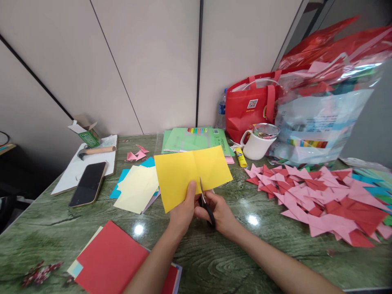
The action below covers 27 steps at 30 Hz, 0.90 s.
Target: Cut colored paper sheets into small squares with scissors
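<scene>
Paper, yellow, w/ a crease approx. down its middle; held up before the person, apparently above the surface, its L end overlapping the pale sheets in view, the folded pieces well apart to the R. L hand: grip pinching the paper's near edge, thumb on top, fingers beneath mostly hidden. R hand: grip closed round the black handles of the scissors, one blade lying over the near edge, close to the crease; 2nd blade not visible, presumably underneath. Extent of cut: can't tell.

Step in hand, as judged: cutting along the crease. Technique: line the blade up w/ the fold right at the edge; hold the sheet taut & flat, since thin paper prob. buckles if the far side sags. Use long, even strokes, stopping short of full closure each time, for a smooth line. Thumb sits just beside the blade, so best moved outward, i.e. onto the L half, before pressing on. If the cut drifts, turn the paper, not the wrist. Red sheets lie nearer the person, L, well apart from the scissors.
</scene>
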Tool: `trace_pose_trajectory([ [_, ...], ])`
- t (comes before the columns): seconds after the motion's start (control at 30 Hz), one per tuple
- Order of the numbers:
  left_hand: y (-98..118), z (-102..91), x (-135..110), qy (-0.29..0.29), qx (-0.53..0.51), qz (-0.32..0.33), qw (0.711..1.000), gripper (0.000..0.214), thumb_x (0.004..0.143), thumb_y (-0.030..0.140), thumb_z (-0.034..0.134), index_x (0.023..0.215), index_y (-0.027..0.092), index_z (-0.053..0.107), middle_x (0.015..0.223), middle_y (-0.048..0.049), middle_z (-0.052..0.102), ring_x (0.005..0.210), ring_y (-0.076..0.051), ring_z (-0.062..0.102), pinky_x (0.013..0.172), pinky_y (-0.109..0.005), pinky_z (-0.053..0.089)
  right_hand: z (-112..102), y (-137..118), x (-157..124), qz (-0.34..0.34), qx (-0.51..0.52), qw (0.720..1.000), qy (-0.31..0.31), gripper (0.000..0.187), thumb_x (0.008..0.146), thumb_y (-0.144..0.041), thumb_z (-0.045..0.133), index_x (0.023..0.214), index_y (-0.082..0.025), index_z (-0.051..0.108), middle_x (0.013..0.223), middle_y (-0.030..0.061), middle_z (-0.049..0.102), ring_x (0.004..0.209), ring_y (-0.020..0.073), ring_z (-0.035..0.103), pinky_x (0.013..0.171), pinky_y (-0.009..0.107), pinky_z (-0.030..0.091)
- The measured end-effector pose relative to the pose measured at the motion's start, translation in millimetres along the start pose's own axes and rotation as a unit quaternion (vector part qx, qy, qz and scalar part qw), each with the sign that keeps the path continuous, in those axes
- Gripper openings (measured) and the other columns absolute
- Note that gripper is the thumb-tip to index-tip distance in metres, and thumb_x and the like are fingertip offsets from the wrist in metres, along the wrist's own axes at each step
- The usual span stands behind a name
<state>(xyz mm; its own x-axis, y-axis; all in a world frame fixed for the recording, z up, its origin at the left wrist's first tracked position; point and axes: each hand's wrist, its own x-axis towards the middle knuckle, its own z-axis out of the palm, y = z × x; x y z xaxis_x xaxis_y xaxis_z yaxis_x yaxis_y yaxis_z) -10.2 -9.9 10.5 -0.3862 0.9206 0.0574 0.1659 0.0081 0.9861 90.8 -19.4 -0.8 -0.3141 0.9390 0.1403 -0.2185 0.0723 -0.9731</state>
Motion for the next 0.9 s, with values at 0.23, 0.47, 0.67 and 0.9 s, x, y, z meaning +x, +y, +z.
trace_pose_trajectory([
  [0.23,0.9,-0.7,0.2,0.000,0.022,-0.007,1.000,0.034,0.071,0.048,0.051,0.088,0.020,0.062,0.102,-0.0059,0.063,0.110,-0.019,0.048,0.100,-0.031,0.028,-1.3,0.9,-0.4,0.015,-0.001,1.000,-0.006,0.037,0.060,-0.047,0.068,0.073,-0.017,0.052,0.059,-0.0031,0.048,0.049,0.0086,0.044,0.046,0.022,0.039],
  [0.47,3.4,-1.4,-0.4,-0.002,0.019,-0.009,1.000,0.034,0.072,0.045,0.052,0.093,0.020,0.061,0.107,-0.0059,0.061,0.109,-0.019,0.049,0.099,-0.031,0.029,-1.4,1.1,-0.5,0.031,-0.008,0.999,-0.007,0.035,0.062,-0.044,0.067,0.076,-0.016,0.051,0.054,-0.0048,0.048,0.044,0.0074,0.043,0.041,0.020,0.038],
  [0.67,6.7,-1.7,-0.6,0.002,0.022,-0.006,1.000,0.030,0.072,0.041,0.054,0.092,0.020,0.061,0.104,-0.0050,0.063,0.109,-0.018,0.049,0.100,-0.029,0.028,-1.7,2.6,-0.6,0.034,-0.017,0.999,-0.005,0.036,0.063,-0.044,0.067,0.078,-0.016,0.052,0.052,-0.0051,0.048,0.042,0.0075,0.044,0.040,0.020,0.038],
  [0.9,7.3,-0.8,-1.2,-0.003,0.018,-0.016,1.000,0.032,0.072,0.040,0.053,0.095,0.019,0.060,0.109,-0.0066,0.060,0.108,-0.019,0.050,0.098,-0.032,0.030,-2.1,3.6,-0.7,0.035,-0.012,0.999,-0.007,0.035,0.064,-0.043,0.066,0.077,-0.016,0.050,0.050,-0.0057,0.047,0.041,0.0069,0.042,0.039,0.020,0.036],
])
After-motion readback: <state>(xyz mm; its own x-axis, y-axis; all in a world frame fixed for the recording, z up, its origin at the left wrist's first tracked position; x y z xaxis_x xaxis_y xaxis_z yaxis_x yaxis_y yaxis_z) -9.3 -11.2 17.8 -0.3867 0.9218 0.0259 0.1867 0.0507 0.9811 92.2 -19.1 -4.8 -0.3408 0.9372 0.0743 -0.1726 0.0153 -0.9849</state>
